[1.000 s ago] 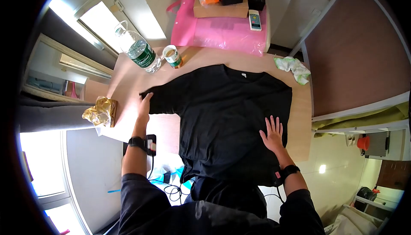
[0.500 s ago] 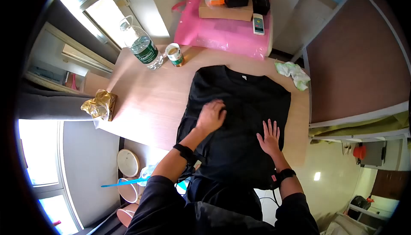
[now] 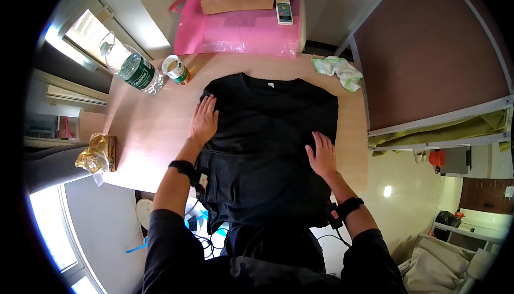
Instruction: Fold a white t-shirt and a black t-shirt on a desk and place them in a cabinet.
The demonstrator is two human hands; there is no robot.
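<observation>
A black shirt lies spread on the wooden table, its neckline and small white label toward the far side. The near end of the shirt hangs at the table's front edge by my body. My left hand rests flat along the shirt's left side, near the shoulder, with the fingers stretched out. On the right part of the shirt lies my right hand, palm down and fingers extended. Neither hand grasps the cloth. Black bands circle both wrists.
At the table's back left stand a large water bottle and a paper cup. A gold foil packet sits at the left edge. A white-green cloth lies back right. Behind is a pink bag bearing a box and a remote.
My left hand has moved from the shirt's middle outward to its left edge and flattened. My right hand stays on the right part of the shirt. The view has shifted.
</observation>
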